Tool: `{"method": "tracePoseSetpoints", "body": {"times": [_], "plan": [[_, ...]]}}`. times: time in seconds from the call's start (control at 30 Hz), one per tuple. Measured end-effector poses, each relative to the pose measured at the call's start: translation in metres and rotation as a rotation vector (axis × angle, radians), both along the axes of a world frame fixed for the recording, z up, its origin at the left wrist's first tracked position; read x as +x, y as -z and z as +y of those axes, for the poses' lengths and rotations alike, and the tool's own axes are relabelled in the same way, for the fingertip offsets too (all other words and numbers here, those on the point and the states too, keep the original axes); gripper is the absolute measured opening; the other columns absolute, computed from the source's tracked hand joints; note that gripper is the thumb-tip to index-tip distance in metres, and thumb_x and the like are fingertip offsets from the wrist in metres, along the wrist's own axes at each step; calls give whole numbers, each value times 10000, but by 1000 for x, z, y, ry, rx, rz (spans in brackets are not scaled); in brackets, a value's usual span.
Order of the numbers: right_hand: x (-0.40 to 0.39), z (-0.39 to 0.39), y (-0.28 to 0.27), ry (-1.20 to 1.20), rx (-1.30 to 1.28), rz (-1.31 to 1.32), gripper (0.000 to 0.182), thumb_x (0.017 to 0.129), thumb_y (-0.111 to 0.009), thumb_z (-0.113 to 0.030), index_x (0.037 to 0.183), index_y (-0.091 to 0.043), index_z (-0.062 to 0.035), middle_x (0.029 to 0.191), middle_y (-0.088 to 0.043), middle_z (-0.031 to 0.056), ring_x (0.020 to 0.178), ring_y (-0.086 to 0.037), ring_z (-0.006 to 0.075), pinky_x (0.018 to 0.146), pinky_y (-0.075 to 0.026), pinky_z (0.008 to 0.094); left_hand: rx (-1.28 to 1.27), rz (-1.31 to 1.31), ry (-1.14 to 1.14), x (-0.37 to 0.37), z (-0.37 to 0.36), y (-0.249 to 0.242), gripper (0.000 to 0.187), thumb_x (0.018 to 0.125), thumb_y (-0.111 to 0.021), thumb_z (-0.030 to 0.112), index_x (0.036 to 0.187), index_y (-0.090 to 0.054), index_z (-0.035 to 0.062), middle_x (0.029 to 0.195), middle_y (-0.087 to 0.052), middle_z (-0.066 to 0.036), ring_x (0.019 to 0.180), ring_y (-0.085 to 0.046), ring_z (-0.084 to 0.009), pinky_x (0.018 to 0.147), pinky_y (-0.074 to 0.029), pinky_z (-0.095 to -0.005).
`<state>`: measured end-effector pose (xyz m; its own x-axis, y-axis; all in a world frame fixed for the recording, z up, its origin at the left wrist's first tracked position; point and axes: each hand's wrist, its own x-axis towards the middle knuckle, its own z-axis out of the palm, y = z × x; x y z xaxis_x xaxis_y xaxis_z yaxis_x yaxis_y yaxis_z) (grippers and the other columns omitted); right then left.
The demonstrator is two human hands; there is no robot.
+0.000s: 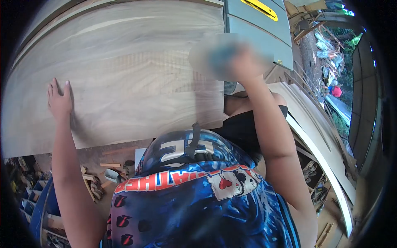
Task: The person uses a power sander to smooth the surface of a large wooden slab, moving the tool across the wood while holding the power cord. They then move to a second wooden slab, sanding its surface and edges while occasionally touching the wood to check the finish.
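Observation:
My left hand (pixel 60 99) lies flat with its fingers apart on a large pale wooden panel (pixel 136 107), near the panel's left end. The panel has streaky grain and faint wavy bands across its middle. My right hand (pixel 245 64) is over the right end of the panel, beside a grey-blue machine table (pixel 258 39). A heavy blur covers this hand. A teal-blue patch (pixel 221 58) shows at its fingers, but I cannot make out what it is or whether it is gripped.
A yellow slotted insert (pixel 262 9) is set in the machine table. Long boards (pixel 318 120) lean at the right, one with a white edge. Below left are a blue rack (pixel 35 198), wood scraps (pixel 111 165) and footwear-like items (pixel 111 175). A person in red (pixel 336 91) is far off outside.

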<state>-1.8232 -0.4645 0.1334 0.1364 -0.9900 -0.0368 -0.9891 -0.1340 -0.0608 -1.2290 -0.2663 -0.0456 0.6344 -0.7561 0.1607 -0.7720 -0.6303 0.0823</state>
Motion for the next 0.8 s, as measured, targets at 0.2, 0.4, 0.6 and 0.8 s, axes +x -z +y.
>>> {"method": "tracePoseSetpoints", "body": {"times": [0.2,0.4,0.6,0.8], "plan": [[13,27,-2,-74,-12,-2,600,896,-784,-330,1444,-597,-170,1229,-683,222,1137,-699,454,956,-596,539,30,-27,-33,-1,-1,-1,796,1038,-538,700,1700,-400,280,1776,-349,-90,1649,-291,-284,1322,-235,-539],[23,-28,9,44,-88,3,574,905,-759,-364,1432,-619,-186,1237,-697,213,1121,-717,427,952,-599,529,57,-65,-43,4,-2,6,804,1036,-535,707,1703,-395,280,1778,-346,-88,1648,-295,-283,1320,-229,-554],[21,-62,15,0,-166,8,558,905,-748,-398,1425,-634,-230,1252,-703,196,1141,-716,401,945,-603,523,87,-44,-54,1,-4,0,817,1029,-527,724,1706,-389,286,1781,-340,-86,1652,-282,-294,1324,-217,-559],[31,-46,20,-118,-195,-18,560,904,-761,-427,1418,-635,-243,1263,-700,188,1159,-707,400,955,-602,521,44,-34,-54,-3,-1,1,814,1031,-523,718,1709,-380,292,1787,-331,-72,1652,-281,-301,1327,-213,-559]]}}
